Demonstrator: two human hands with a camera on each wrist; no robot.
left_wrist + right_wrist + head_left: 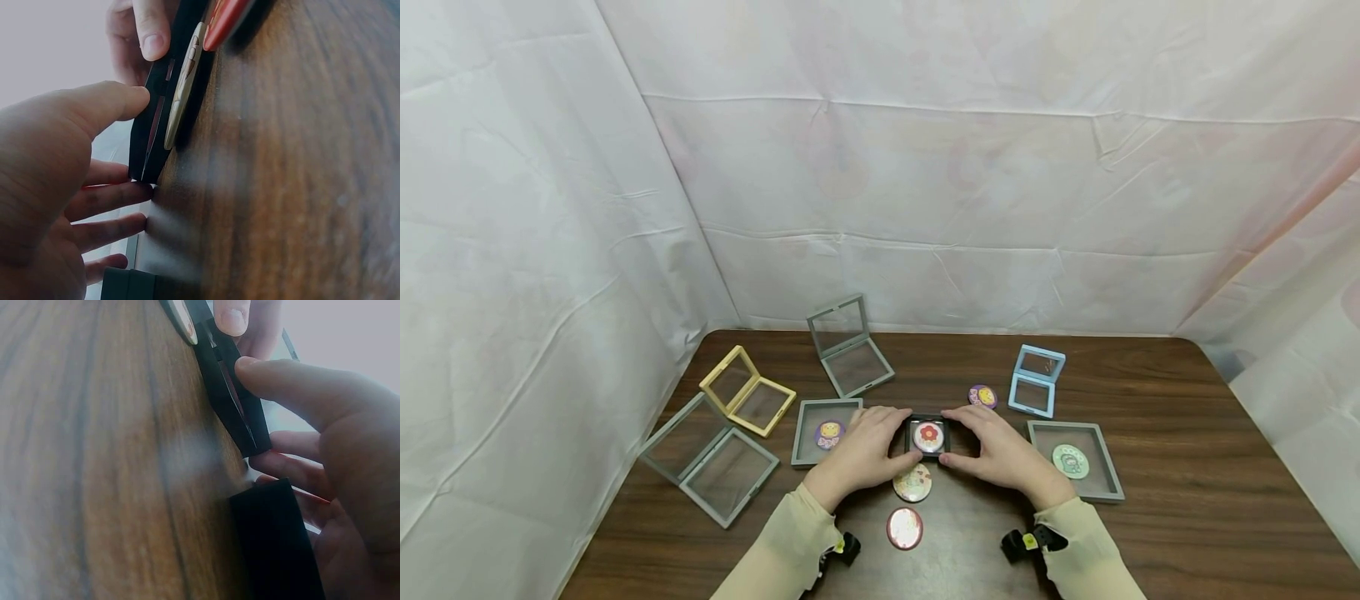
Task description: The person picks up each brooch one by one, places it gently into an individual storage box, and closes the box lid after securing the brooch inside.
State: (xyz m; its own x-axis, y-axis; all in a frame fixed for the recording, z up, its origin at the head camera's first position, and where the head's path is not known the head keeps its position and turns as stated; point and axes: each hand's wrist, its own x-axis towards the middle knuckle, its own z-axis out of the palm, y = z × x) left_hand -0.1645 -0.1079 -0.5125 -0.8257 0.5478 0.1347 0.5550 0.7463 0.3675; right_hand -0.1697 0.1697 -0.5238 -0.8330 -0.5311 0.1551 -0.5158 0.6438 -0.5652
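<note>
Midway along the wooden table, the black display frame with the red-flower badge inside sits between your left hand and right hand, each pinching it, thumb at the near edge, fingers at the far one. Since a thin slit shows along its near side, you would likely do best to squeeze both sides evenly, keeping the badge centred and clear of the cream cartoon badge just in front.
</note>
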